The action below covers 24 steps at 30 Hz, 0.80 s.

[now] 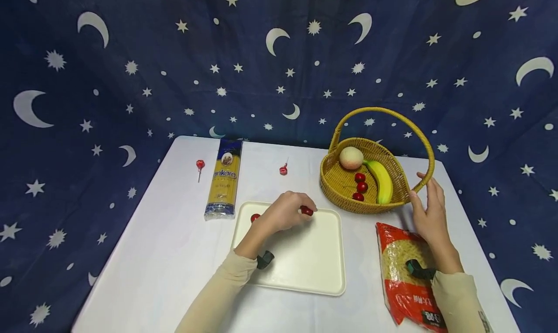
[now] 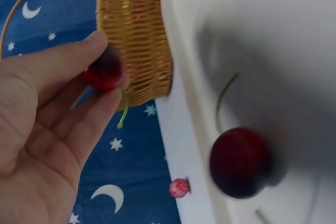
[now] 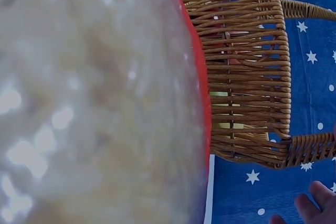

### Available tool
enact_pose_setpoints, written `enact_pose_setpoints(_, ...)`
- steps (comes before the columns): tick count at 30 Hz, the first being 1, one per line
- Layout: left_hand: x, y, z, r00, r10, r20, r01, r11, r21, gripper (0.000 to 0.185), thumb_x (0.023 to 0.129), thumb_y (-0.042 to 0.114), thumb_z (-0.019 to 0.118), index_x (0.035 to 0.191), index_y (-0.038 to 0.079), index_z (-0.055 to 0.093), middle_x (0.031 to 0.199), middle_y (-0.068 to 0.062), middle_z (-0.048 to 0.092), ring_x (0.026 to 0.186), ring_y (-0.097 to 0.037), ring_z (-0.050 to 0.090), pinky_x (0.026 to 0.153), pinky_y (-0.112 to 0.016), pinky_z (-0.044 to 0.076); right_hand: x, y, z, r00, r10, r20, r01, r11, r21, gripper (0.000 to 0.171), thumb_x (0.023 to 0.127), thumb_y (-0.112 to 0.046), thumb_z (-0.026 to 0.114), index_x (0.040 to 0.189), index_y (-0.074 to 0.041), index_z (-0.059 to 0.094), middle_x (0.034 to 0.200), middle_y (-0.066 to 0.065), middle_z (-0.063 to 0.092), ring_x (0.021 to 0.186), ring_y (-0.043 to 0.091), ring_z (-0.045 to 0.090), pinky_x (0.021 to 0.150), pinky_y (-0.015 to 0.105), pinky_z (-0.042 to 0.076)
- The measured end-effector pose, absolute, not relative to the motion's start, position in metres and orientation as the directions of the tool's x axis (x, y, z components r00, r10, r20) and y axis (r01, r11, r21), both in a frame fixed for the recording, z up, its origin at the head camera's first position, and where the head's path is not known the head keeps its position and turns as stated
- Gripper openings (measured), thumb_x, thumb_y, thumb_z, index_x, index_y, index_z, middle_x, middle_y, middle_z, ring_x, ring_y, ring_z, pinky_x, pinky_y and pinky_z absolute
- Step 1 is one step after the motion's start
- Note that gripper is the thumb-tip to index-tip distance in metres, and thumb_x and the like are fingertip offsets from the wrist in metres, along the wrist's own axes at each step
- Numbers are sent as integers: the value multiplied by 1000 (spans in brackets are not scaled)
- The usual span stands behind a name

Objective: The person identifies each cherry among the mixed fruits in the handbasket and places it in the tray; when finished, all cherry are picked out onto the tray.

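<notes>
My left hand (image 1: 283, 212) pinches a dark red cherry (image 2: 105, 69) between thumb and fingertips, its green stem hanging down. The hand is over the cream tray (image 1: 305, 255). Another cherry (image 1: 255, 217) lies at the tray's left side, partly hidden by the hand in the head view. At the yellow wicker basket (image 1: 348, 204), my right hand (image 1: 431, 216) has its thumb and fingers around the right foot of the handle (image 1: 425, 178). Inside the basket are a peach (image 1: 351, 158), a banana (image 1: 381, 182) and three cherries (image 1: 362, 187).
A red bag of pasta (image 1: 405, 275) lies beneath the right forearm, in front of the basket. Left of the tray's back edge is a spaghetti pack (image 1: 224, 178), with a red lollipop (image 1: 200, 164) beside it. A second lollipop (image 1: 283, 169) lies behind the tray.
</notes>
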<state>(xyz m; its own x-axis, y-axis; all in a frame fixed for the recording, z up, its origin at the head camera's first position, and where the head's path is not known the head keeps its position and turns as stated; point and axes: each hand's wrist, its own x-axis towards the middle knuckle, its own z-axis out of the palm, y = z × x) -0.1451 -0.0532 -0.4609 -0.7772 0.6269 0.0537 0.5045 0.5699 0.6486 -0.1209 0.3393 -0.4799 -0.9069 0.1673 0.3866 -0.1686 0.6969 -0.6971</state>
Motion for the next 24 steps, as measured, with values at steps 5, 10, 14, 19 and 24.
enact_pose_setpoints(5, -143, -46, -475, -721, 691, -56, 522, 594, 612, 18, 92, 7, 82, 110, 11, 84, 111, 1, 82, 100, -10, 70, 92, -22, 56, -122, 339, -480, -905, 165, 391, -177, 692, -700, 53, 108, -14, 56, 160, -16, 45, 168, 22, 35, 161, 41, 27, 131, 69, 18)
enact_pose_setpoints(10, -138, -34, -490, -681, 725, -106, 591, 629, 505, 23, 92, 3, 79, 111, 15, 84, 111, 5, 81, 99, -7, 68, 93, -21, 55, -122, 342, -480, -914, 167, 370, -155, 698, -699, 55, 108, -14, 56, 161, -19, 44, 170, 20, 33, 162, 40, 26, 131, 70, 18)
enact_pose_setpoints(14, -137, -31, -493, -663, 744, -87, 639, 622, 453, 26, 89, 2, 80, 111, 16, 82, 110, 5, 80, 96, -7, 66, 91, -20, 54, -123, 344, -481, -918, 162, 361, -149, 703, -696, 56, 108, -15, 57, 162, -21, 43, 171, 18, 32, 162, 39, 25, 130, 71, 18)
enact_pose_setpoints(19, -137, -31, -492, -656, 753, -44, 673, 611, 417, 29, 88, 11, 85, 116, 16, 81, 117, 7, 80, 93, -6, 64, 90, -20, 54, -124, 346, -481, -922, 153, 356, -152, 702, -695, 57, 109, -14, 55, 163, -21, 40, 172, 19, 30, 163, 41, 22, 130, 73, 15)
enact_pose_setpoints(24, -141, -29, -487, -691, 722, -19, 628, 613, 479, 36, 91, 17, 84, 126, 14, 79, 131, 4, 78, 100, -8, 73, 93, -22, 57, -123, 345, -480, -922, 147, 357, -155, 706, -691, 58, 109, -13, 55, 164, -20, 39, 172, 20, 29, 163, 43, 21, 129, 76, 15)
